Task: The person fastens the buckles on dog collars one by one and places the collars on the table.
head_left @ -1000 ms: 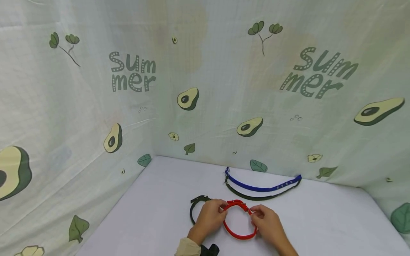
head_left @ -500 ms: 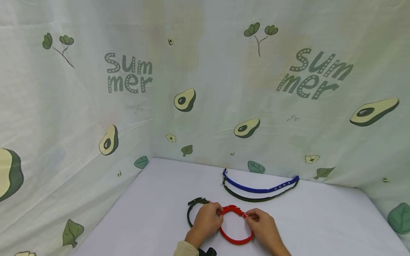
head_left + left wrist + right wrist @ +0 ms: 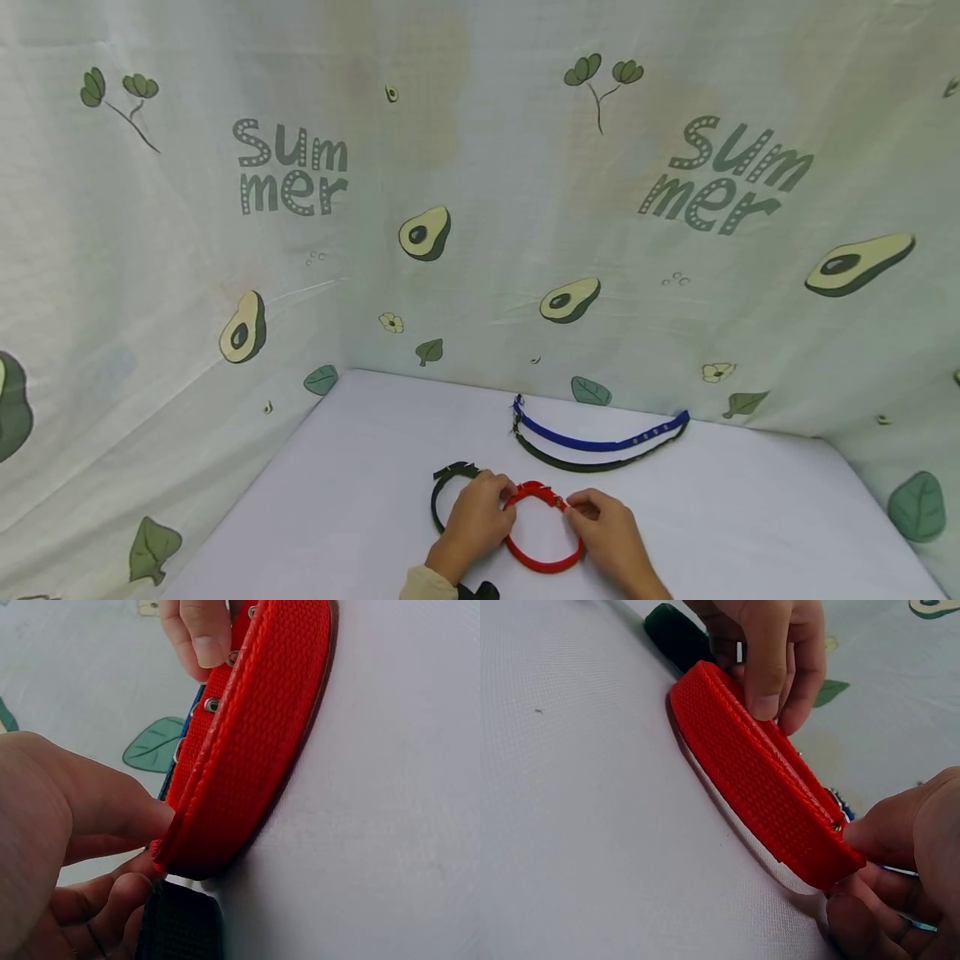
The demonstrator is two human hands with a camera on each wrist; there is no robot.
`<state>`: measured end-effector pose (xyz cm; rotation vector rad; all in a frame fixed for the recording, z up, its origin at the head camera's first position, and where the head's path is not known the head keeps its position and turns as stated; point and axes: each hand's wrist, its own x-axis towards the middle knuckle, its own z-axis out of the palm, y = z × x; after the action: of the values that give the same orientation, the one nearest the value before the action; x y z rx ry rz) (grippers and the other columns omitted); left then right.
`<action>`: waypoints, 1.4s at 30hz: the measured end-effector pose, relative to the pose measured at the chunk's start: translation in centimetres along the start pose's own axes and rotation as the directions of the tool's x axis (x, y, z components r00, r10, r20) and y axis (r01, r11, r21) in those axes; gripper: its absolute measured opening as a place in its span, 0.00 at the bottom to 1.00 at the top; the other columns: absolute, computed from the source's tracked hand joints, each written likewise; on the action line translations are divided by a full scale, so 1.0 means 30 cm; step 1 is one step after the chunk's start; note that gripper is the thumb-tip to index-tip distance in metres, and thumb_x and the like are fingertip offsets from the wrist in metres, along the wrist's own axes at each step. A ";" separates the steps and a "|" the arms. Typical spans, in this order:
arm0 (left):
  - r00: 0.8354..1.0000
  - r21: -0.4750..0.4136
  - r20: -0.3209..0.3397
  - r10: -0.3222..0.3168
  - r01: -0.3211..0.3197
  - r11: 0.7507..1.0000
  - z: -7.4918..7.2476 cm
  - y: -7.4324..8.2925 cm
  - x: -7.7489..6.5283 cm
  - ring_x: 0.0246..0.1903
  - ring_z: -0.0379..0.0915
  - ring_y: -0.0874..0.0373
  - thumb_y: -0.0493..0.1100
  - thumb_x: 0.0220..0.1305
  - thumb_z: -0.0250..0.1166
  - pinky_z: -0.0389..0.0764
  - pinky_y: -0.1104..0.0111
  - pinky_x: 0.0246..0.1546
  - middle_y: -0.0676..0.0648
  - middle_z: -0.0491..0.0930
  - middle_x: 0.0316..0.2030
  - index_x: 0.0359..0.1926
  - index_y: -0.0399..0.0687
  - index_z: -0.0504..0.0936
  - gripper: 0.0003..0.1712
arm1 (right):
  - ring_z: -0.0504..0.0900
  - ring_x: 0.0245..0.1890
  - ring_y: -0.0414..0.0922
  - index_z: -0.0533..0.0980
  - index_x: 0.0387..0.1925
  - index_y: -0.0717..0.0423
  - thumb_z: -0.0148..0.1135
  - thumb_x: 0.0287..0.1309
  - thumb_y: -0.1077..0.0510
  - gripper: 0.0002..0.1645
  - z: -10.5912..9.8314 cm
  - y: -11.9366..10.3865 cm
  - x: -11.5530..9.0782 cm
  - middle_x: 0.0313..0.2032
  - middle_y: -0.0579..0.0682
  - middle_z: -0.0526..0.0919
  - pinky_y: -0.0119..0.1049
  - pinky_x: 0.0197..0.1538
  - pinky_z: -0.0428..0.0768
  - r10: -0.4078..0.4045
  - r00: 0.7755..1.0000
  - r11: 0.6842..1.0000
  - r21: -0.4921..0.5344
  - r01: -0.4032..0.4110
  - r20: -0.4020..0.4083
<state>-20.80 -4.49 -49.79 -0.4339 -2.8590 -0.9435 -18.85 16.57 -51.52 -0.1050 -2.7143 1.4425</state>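
A red collar (image 3: 545, 567) with a buckle forms a closed loop, standing on edge on the white table. My left hand (image 3: 474, 518) pinches its left side between thumb and fingers. On the opposite side my right hand (image 3: 611, 533) pinches the band close to the buckle end. In the left wrist view metal eyelets show along the inner strap of the red collar (image 3: 262, 712). A dark collar (image 3: 435, 504), also looped, stands against the left hand, which hides part of it. The right wrist view shows the red collar's woven outer face (image 3: 757, 787).
Farther back lie a blue collar (image 3: 585, 444) with eyelets and a dark green collar (image 3: 585, 467), both stretched in a curve. A printed cloth (image 3: 480, 167) hangs behind and to the left of the white table (image 3: 360, 467).
The head view has shifted slightly, so the scene sits a little farther left. Both hands keep their pinch on the red collar, with little visible movement.
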 end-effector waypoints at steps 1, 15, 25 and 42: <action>1.000 -0.005 0.008 -0.003 0.003 1.000 0.002 -0.001 0.001 0.27 0.64 0.65 0.37 0.55 0.74 0.73 0.70 0.29 0.57 0.72 0.29 0.35 0.48 0.85 0.07 | 0.77 0.31 0.42 0.84 0.37 0.56 0.69 0.58 0.61 0.05 0.000 0.003 0.000 0.29 0.44 0.82 0.33 0.34 0.78 0.011 1.000 1.000 -0.006 -0.011 0.004; 0.994 -0.023 -0.110 -0.017 0.014 1.000 0.010 -0.003 0.015 0.25 0.64 0.69 0.41 0.58 0.74 0.70 0.73 0.25 0.60 0.71 0.26 0.32 0.53 0.85 0.04 | 0.77 0.32 0.43 0.83 0.40 0.57 0.69 0.60 0.57 0.09 -0.022 -0.003 0.011 0.31 0.45 0.81 0.36 0.35 0.81 0.041 0.997 0.999 0.010 -0.042 0.060; 0.993 -0.001 -0.116 -0.023 0.023 1.000 -0.005 0.033 0.048 0.24 0.64 0.66 0.45 0.62 0.70 0.68 0.72 0.24 0.59 0.70 0.27 0.36 0.54 0.85 0.03 | 0.77 0.27 0.44 0.81 0.44 0.60 0.67 0.63 0.55 0.13 -0.141 0.014 0.034 0.28 0.46 0.80 0.38 0.29 0.79 0.058 0.986 0.998 -0.044 -0.051 0.159; 0.984 0.118 0.071 0.162 -0.170 0.978 -0.027 0.118 0.112 0.28 0.70 0.68 0.50 0.64 0.70 0.73 0.73 0.28 0.56 0.76 0.32 0.43 0.51 0.87 0.11 | 0.80 0.28 0.44 0.79 0.52 0.66 0.62 0.64 0.55 0.21 -0.322 0.049 0.175 0.29 0.50 0.84 0.42 0.32 0.75 0.003 1.000 0.976 -0.219 -0.003 0.000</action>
<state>-22.95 -1.46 -46.53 -0.6872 -2.8594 -0.7327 -23.15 25.83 -47.22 -0.1205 -2.8650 1.1380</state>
